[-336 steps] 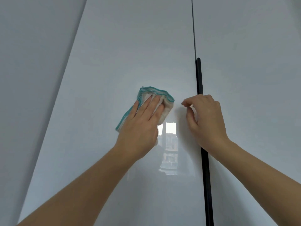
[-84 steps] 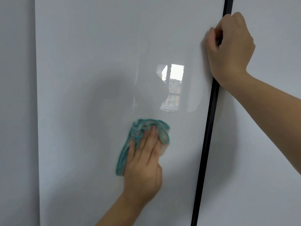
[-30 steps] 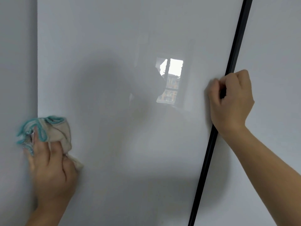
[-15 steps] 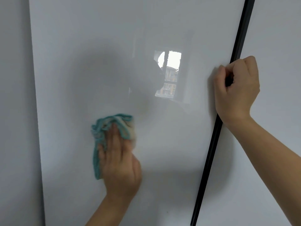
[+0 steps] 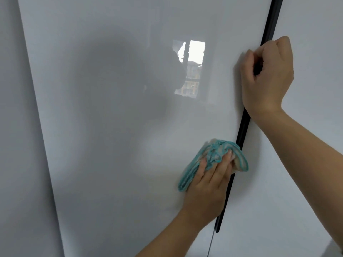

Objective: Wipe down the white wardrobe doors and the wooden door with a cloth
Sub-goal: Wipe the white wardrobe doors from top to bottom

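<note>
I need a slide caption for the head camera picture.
Left hand presses a teal-edged cloth on the white wardrobe door beside the black handle strip, which the right hand grips.

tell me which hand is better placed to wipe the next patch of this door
Left. The left hand presses the cloth flat on the white door, beside the black handle strip. The right hand grips that strip higher up and holds no cloth.
</note>
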`<state>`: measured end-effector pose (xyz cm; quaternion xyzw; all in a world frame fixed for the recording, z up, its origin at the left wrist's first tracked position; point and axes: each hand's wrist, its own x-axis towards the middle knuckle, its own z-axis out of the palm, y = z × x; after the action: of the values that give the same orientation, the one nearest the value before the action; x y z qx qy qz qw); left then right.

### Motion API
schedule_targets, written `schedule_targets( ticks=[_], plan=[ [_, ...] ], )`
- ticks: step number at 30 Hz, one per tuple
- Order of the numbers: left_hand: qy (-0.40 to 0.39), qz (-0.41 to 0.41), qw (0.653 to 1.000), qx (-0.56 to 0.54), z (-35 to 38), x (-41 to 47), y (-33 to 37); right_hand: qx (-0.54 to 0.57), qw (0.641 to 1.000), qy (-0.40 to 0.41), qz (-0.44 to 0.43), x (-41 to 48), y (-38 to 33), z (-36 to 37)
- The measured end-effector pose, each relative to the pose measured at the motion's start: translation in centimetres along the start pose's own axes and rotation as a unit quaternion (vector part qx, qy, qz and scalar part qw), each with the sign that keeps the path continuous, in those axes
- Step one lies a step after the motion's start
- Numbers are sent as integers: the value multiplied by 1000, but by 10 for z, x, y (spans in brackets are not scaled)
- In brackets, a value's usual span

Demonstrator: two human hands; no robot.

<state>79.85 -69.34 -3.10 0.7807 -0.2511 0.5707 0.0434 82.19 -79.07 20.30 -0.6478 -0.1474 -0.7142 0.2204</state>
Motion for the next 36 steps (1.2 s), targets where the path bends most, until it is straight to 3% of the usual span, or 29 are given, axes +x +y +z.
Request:
schedule_targets(
  ticks=[11,15,19,23,25,27,28,30,32,34,36],
  plan=[
    [-13,82,996,30,-18,-53,-62,-11,999,-32,9,1,-1,-4],
    [-10,37,997,69,-39,-87,-106,-28,999,-38,8,1,-3,-6],
    [1,-63,995,81,-63,-100,-135,-27,999,-38,7,0,-4,-5],
    [40,-121,991,36,-82,-84,-132,-24,999,-27,8,-1,-9,-7],
    [45,-172,982,-58,-96,-75,-123,14,1000,-15,5,-13,-22,-14],
    [87,-317,919,-219,-118,-66,-110,76,997,-7,-21,-41,-47,-22],
    [113,-403,856,-304,-128,-60,-102,118,992,-22,-32,-58,-63,-28],
    [161,-529,682,-478,-150,-50,-93,215,972,-98,-15,-96,-100,-39],
    [191,-580,502,-612,-167,-44,-89,293,935,-189,66,-130,-129,-45],
    [192,-610,373,-672,-180,-42,-87,344,875,-271,205,-157,-150,-44],
    [167,-634,319,-685,-188,-45,-84,385,775,-356,353,-175,-161,-38]
  ],
)
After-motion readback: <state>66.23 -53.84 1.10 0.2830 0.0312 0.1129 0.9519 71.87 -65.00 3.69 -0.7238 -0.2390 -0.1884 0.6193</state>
